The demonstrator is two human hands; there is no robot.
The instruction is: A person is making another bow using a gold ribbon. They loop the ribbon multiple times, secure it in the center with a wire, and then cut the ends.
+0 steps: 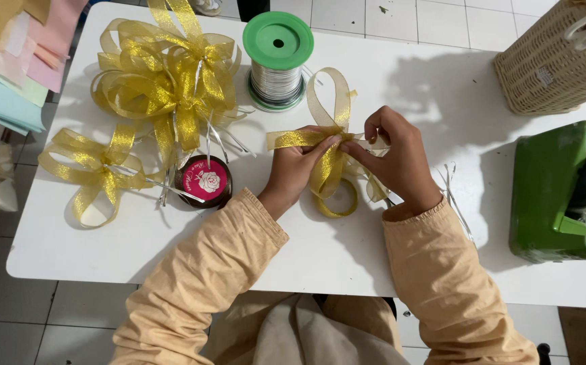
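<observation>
Left hand: the left hand (298, 164) reaches in from the near left over the middle of the white table (387, 250), wrist bent slightly, fingers pointing to the right and away; thumb and fingers are pinched shut on the centre of the gold ribbon bow (327, 145).
Right hand: the right hand (393, 157) comes in from the near right, knuckles raised and fingers curled down and to the left; its fingertips are closed on the same gathered centre, touching the left hand's fingertips.
Sleeves: both forearms wear peach sleeves (205, 270) and angle inward, meeting at the bow.
Gold ribbon bow: held between the two hands just above the table's middle; one loop stands up on the far side, one tail sticks out to the left, and further loops hang down on the near side between the wrists.
Wire spool: a green-topped spool of silver wire (277, 61) stands upright, just beyond the bow.
Finished bows: a large gold bow (171, 81) lies at far left, a smaller one (93, 172) nearer left.
Round tin: a dark round tin with a pink lid (204, 180) sits just left of the left wrist.
Tape dispenser: a green tape dispenser (550, 192) stands at the right edge.
Basket: a wicker basket (553, 64) stands at far right.
</observation>
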